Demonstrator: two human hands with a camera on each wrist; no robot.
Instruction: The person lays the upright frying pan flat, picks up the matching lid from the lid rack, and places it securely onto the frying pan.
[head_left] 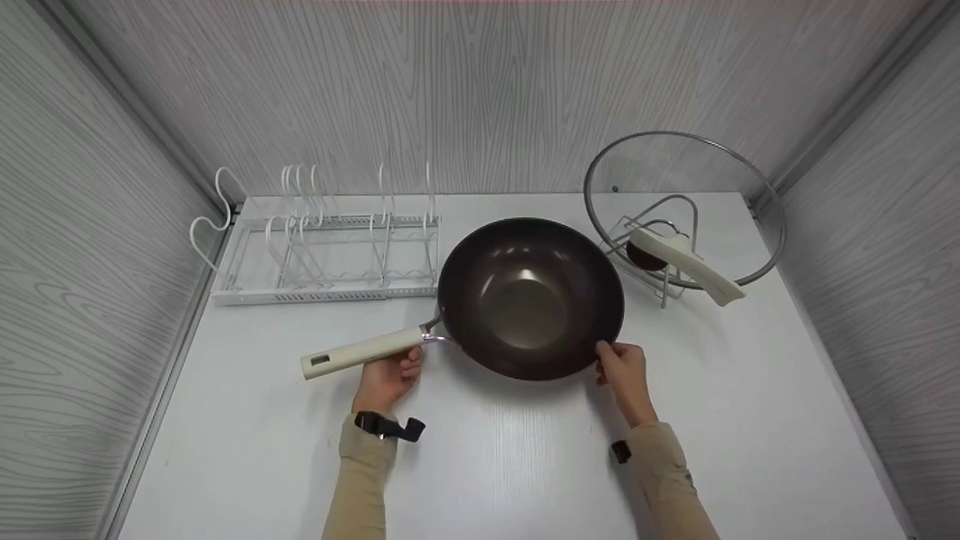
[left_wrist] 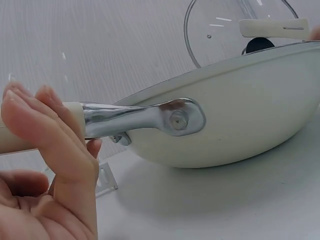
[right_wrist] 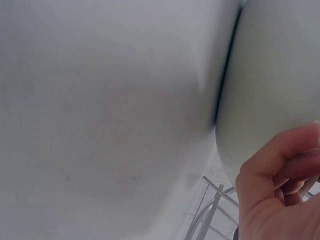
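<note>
Your left hand [head_left: 388,377] curls its fingers [left_wrist: 47,130] around the cream handle [head_left: 360,352] of the wok [head_left: 531,297], which sits at centre frame on the white table [head_left: 480,450]. Your right hand [head_left: 622,367] pinches the wok's rim at lower right, fingers bent. A white wire rack [head_left: 322,251] stands at upper left. A glass lid [head_left: 679,210] leans on its stand at upper right.

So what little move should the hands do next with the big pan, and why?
Probably lift the wok a little off the table. The left hand already holds its cream handle and the right hand pinches the near rim, so both sides are supported, and it sits flat between the white rack and the lid stand.
</note>
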